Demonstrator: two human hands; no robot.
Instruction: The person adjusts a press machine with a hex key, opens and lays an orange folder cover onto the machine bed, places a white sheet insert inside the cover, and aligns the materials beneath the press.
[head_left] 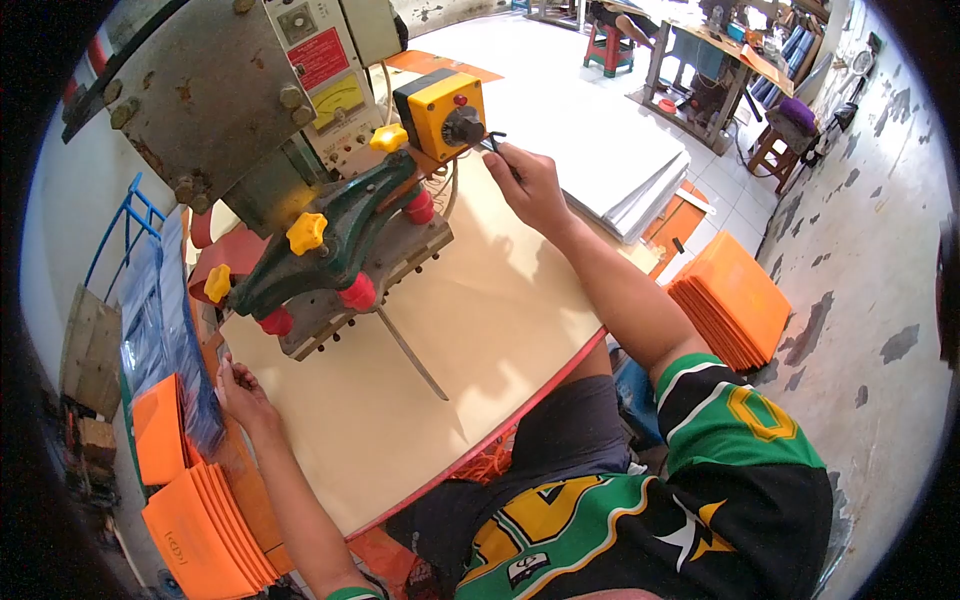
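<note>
My right hand [527, 187] is closed around a thin black bent rod [493, 143], which sticks out beside the black knob [462, 127] of a yellow control box [435, 115]. Whether the rod touches the knob I cannot tell. My left hand [246, 396] lies at the left edge of the cream-coloured work surface [480, 300], holding nothing visible, its fingers loosely curled and apart. Between my hands stands a press head [330, 235] with yellow star knobs [307, 233] and red spacers above a metal plate. A narrow metal strip [412, 352] extends from under the plate onto the surface.
Orange folders [205, 530] are stacked at lower left, with another orange stack [730, 300] at right. Plastic-wrapped blue material [160, 320] lies left of the press. White sheets [625, 180] are piled behind my right hand. Farther back are a workbench [700, 80] and a person's arm.
</note>
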